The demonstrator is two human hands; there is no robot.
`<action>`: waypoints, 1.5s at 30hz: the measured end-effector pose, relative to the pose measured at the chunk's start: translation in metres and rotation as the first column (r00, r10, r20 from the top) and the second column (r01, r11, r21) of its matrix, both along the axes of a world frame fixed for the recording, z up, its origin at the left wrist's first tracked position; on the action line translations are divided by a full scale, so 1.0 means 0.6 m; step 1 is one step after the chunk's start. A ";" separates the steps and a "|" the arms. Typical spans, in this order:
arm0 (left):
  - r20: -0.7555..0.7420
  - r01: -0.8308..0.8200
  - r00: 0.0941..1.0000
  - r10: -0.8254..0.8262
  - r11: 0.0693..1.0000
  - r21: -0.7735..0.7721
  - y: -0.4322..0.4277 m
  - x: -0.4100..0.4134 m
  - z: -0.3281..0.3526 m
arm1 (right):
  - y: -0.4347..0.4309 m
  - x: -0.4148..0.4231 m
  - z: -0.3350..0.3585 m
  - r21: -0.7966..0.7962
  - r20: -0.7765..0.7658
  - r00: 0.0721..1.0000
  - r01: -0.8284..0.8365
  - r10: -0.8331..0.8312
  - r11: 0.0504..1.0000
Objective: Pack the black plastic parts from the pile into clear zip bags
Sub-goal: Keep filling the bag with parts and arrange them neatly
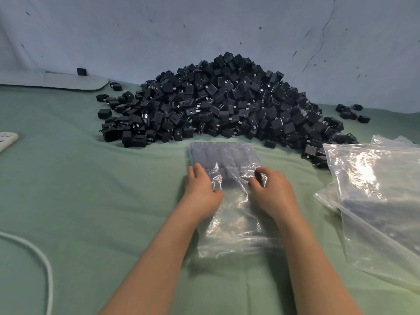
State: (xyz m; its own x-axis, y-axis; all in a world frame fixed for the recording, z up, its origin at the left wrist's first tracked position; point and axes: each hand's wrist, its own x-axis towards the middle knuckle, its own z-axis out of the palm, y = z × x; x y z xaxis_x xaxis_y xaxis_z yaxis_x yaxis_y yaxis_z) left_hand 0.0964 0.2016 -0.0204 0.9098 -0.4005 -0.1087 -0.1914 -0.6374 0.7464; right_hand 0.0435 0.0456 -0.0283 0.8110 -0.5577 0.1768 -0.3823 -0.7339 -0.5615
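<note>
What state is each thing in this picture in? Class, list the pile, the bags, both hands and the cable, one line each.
Pile: loose, heaped against the wall.
Zip bag: lying flat, far end filled with rows of parts, near end empty.
Left hand: fingers straight, resting on the bag's left edge.
Right hand: fingers curled, pinching the bag's plastic.
Spare bags: stacked at the right, untouched.
Cable: lying loose at the left.

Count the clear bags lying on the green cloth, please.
3 at least: the part-filled bag lies under the left hand and right hand in the middle; a top bag and a lower bag overlap at the right edge, where more may be hidden.
</note>
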 end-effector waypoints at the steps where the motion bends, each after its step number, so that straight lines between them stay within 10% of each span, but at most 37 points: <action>1: -0.006 -0.004 1.000 0.004 1.000 0.004 -0.001 0.000 0.000 | 0.001 -0.001 0.000 0.002 0.002 1.000 -0.001 0.001 1.000; 45: -0.011 -0.170 0.985 0.174 0.944 -0.284 0.011 0.012 0.002 | 0.003 -0.011 -0.002 0.058 0.069 0.998 -0.010 0.006 0.998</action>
State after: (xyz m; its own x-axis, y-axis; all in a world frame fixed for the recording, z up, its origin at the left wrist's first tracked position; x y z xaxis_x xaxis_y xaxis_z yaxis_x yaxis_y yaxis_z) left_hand 0.1034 0.2082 -0.0191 0.9681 -0.2504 -0.0004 -0.1093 -0.4242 0.8989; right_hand 0.0368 0.0476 -0.0293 0.8027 -0.5621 0.1995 -0.3354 -0.7020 -0.6283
